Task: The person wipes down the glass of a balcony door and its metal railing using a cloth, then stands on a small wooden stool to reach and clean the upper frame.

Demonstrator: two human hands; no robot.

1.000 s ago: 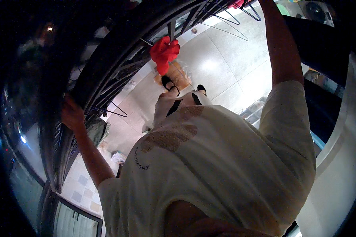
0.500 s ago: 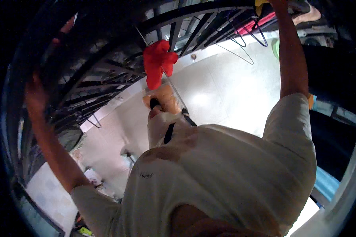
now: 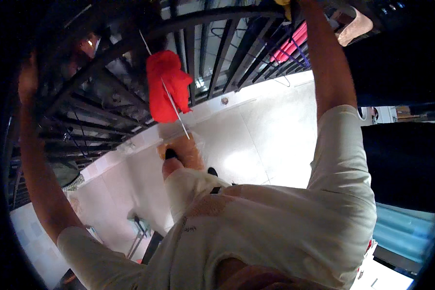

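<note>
My left hand is raised at the far left beside the dark railing; its fingers are dim and blurred. My right arm reaches up to the top edge, where my right hand is mostly cut off. Close to it is a yellow thing, too cropped to name; whether the hand holds it is hidden. Between my arms, a red cloth hangs in front of the railing bars. A thin white rod slants across it, touching neither visible hand.
Pink cloth and dark wire hangers hang at the railing near my right arm. Below, one foot is on an orange-brown mat or board on the pale tiled floor. A light-blue surface is at the right.
The view has shifted, and the red cloth sits further left and looks larger. The rod now crosses in front of it. Both arms stay raised and appear further left.
</note>
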